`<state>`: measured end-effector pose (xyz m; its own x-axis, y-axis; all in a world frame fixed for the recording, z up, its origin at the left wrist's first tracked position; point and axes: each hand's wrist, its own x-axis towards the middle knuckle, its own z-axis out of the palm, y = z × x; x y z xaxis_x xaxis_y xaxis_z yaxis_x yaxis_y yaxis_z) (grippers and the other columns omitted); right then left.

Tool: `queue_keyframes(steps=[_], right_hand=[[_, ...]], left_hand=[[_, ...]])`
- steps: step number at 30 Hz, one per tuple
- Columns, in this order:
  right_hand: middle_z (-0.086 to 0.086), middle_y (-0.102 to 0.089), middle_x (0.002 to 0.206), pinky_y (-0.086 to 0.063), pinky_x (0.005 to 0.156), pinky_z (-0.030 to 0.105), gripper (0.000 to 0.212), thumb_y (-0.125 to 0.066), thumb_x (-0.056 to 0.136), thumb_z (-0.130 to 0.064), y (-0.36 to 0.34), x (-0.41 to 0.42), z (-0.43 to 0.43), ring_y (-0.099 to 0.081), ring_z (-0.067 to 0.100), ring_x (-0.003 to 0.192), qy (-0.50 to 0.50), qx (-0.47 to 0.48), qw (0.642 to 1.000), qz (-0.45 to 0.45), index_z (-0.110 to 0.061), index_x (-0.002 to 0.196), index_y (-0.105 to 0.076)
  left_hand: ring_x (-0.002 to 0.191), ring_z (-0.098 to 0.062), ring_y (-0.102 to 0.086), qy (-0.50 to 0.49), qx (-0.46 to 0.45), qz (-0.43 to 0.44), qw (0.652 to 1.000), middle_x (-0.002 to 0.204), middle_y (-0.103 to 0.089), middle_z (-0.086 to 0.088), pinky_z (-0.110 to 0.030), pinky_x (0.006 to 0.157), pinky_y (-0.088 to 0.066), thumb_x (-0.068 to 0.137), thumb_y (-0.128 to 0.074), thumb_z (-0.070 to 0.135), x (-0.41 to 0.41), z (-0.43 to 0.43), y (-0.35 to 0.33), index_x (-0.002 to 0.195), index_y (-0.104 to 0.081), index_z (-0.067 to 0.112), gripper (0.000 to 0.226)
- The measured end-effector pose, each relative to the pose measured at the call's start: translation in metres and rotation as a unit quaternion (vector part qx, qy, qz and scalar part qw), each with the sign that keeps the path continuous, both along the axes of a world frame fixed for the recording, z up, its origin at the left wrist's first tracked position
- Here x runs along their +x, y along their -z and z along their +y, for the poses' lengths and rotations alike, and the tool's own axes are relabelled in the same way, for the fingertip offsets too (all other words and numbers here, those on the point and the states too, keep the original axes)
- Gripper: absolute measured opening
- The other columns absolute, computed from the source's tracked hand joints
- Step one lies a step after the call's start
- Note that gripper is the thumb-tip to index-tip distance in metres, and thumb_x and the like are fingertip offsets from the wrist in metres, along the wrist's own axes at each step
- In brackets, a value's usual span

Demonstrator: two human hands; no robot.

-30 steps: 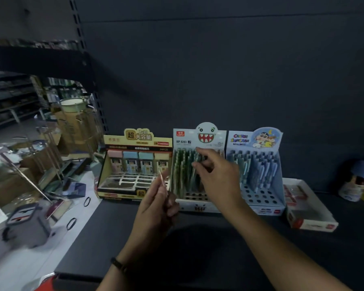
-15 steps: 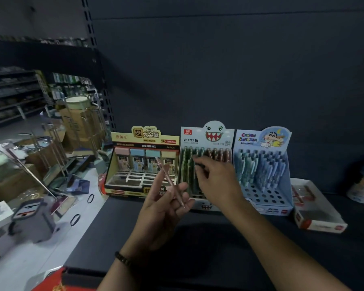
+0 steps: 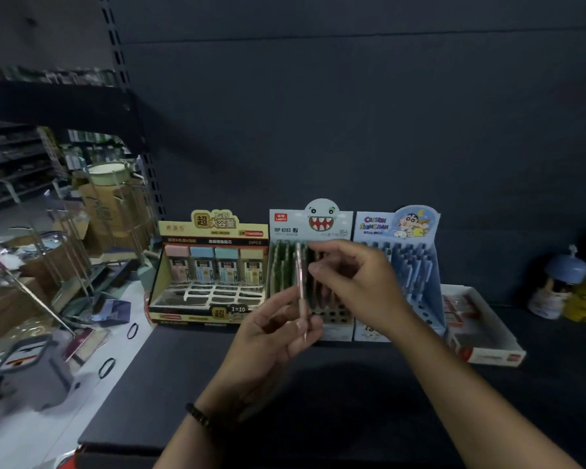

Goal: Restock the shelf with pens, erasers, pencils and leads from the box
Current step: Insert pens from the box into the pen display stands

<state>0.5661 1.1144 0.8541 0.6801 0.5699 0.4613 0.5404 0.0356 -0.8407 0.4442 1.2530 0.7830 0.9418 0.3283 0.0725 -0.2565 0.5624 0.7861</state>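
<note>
Three display boxes stand in a row on the dark shelf (image 3: 335,394): a yellow lead box (image 3: 214,228), a white monster-face pencil box (image 3: 285,225) and a blue cartoon pen box (image 3: 416,265). My left hand (image 3: 274,336) holds a thin pink mechanical pencil (image 3: 300,282) upright in front of the monster-face box. My right hand (image 3: 356,282) hovers just right of the pencil's upper part, fingers curled toward it; whether they touch it is unclear.
A low white and red tray (image 3: 481,333) lies right of the pen box. A blue-capped figure bottle (image 3: 559,282) stands at the far right. Cartons, a wire rack (image 3: 92,211) and loose items crowd the floor on the left.
My left hand turned the pink pencil from a slant to upright and raised it toward the pencil box. My right hand drew back from the box's slots toward the pencil.
</note>
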Motion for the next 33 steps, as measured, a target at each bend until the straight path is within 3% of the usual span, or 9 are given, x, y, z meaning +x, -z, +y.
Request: queue_keyframes(steps=[6, 10, 14, 18, 20, 21, 24, 28, 33], right_hand=[[0.001, -0.077, 0.081, -0.063, 0.09, 0.039, 0.038, -0.087, 0.087, -0.014, -0.008, 0.013, -0.02, -0.077, 0.018, 0.084, 0.023, 0.009, 1.0, -0.019, -0.034, 0.118, -0.077], [0.003, -0.077, 0.078, -0.065, 0.085, 0.041, 0.038, -0.087, 0.087, -0.011, -0.008, 0.017, -0.03, -0.077, 0.018, 0.079, 0.045, 0.013, 0.999, -0.02, -0.032, 0.117, -0.077], [0.003, -0.078, 0.075, -0.065, 0.075, 0.035, 0.034, -0.085, 0.088, -0.009, -0.006, 0.018, -0.034, -0.077, 0.017, 0.073, 0.063, 0.017, 0.998, -0.017, -0.028, 0.116, -0.078], [-0.002, -0.079, 0.076, -0.066, 0.078, 0.04, 0.032, -0.081, 0.093, -0.013, -0.007, 0.032, -0.036, -0.078, 0.014, 0.071, 0.124, 0.027, 0.992, -0.023, -0.025, 0.123, -0.077], [-0.006, -0.078, 0.075, -0.065, 0.083, 0.037, 0.033, -0.079, 0.095, -0.017, -0.004, 0.039, -0.034, -0.076, 0.006, 0.072, 0.171, 0.007, 0.984, -0.057, -0.027, 0.126, -0.076], [-0.008, -0.077, 0.076, -0.063, 0.085, 0.034, 0.033, -0.079, 0.096, -0.019, -0.002, 0.041, -0.032, -0.075, 0.003, 0.075, 0.19, -0.007, 0.979, -0.077, -0.029, 0.127, -0.075], [-0.009, -0.077, 0.082, -0.061, 0.09, 0.037, 0.03, -0.08, 0.095, -0.023, 0.005, 0.04, -0.021, -0.074, 0.007, 0.084, 0.226, -0.036, 0.965, -0.13, -0.031, 0.123, -0.076], [-0.002, -0.08, 0.096, -0.051, 0.098, 0.031, 0.026, -0.076, 0.097, -0.029, 0.012, 0.041, -0.01, -0.074, 0.016, 0.097, 0.238, -0.074, 0.954, -0.168, -0.03, 0.123, -0.074], [0.0, -0.081, 0.095, -0.051, 0.088, 0.023, 0.025, -0.078, 0.097, -0.024, 0.015, 0.04, -0.005, -0.075, 0.015, 0.09, 0.246, -0.099, 0.942, -0.205, -0.023, 0.122, -0.075]], left_hand=[[0.103, -0.041, -0.076, -0.017, 0.101, -0.004, 0.995, 0.113, -0.071, -0.03, -0.045, 0.092, -0.062, 0.092, -0.063, -0.018, 0.02, -0.021, 0.0, 0.128, -0.069, -0.005, 0.039], [0.102, -0.039, -0.077, -0.07, 0.214, 0.0, 0.974, 0.11, -0.075, -0.026, -0.046, 0.09, -0.064, 0.095, -0.067, -0.012, 0.03, -0.029, 0.002, 0.123, -0.07, -0.002, 0.03], [0.096, -0.027, -0.079, -0.165, 0.303, 0.007, 0.939, 0.099, -0.081, -0.009, -0.045, 0.089, -0.065, 0.09, -0.078, -0.004, 0.035, -0.037, 0.005, 0.114, -0.077, 0.01, 0.028], [0.097, 0.001, -0.073, -0.271, 0.46, 0.063, 0.843, 0.104, -0.078, 0.017, -0.02, 0.087, -0.06, 0.089, -0.085, 0.016, 0.029, -0.041, 0.012, 0.107, -0.076, 0.03, 0.025], [0.105, 0.001, -0.066, -0.273, 0.575, 0.066, 0.769, 0.114, -0.07, 0.021, -0.012, 0.087, -0.053, 0.094, -0.08, 0.023, 0.026, -0.042, 0.019, 0.114, -0.072, 0.034, 0.024], [0.112, -0.003, -0.062, -0.261, 0.627, 0.069, 0.73, 0.119, -0.067, 0.018, -0.012, 0.089, -0.049, 0.096, -0.075, 0.025, 0.026, -0.042, 0.023, 0.12, -0.071, 0.033, 0.025], [0.124, -0.017, -0.05, -0.228, 0.731, 0.079, 0.639, 0.132, -0.063, 0.006, -0.031, 0.101, -0.05, 0.097, -0.067, 0.028, 0.029, -0.044, 0.034, 0.13, -0.067, 0.024, 0.034], [0.123, -0.02, -0.053, -0.221, 0.775, 0.067, 0.588, 0.13, -0.065, 0.004, -0.038, 0.1, -0.054, 0.092, -0.067, 0.027, 0.029, -0.046, 0.041, 0.13, -0.069, 0.02, 0.038], [0.116, -0.022, -0.056, -0.234, 0.785, 0.057, 0.571, 0.123, -0.067, 0.003, -0.039, 0.091, -0.056, 0.09, -0.071, 0.023, 0.032, -0.043, 0.048, 0.119, -0.074, 0.017, 0.03]])
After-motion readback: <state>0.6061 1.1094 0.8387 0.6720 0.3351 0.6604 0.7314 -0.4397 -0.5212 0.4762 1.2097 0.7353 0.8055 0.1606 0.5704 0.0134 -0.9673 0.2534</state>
